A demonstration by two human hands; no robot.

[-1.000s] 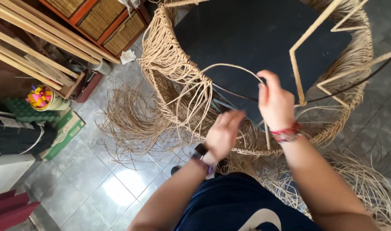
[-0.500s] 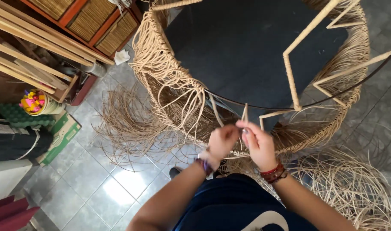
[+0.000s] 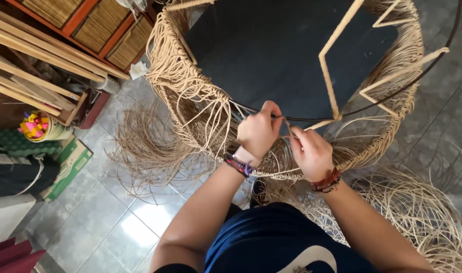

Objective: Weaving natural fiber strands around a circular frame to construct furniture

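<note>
A large round woven rattan frame (image 3: 190,96) with a dark hollow inside stands in front of me on the floor. A thin black wire rim (image 3: 392,93) runs across its near side. My left hand (image 3: 258,130) pinches a rattan strand (image 3: 218,108) right at that rim. My right hand (image 3: 312,151) is closed on the same strand beside it, the two hands almost touching. Pale cane struts (image 3: 329,76) cross the frame's opening. Both wrists wear beaded bracelets.
Loose rattan strands (image 3: 140,146) fan over the grey tiled floor at left, and coils (image 3: 423,212) lie at right. Wooden slats (image 3: 33,65) and wicker-fronted drawers (image 3: 97,30) stand at upper left, near a small basket of coloured items (image 3: 36,126) and a green box (image 3: 69,167).
My right hand came down from above the rim to meet my left hand. Both hands then moved up together to the wire rim, holding the strand.
</note>
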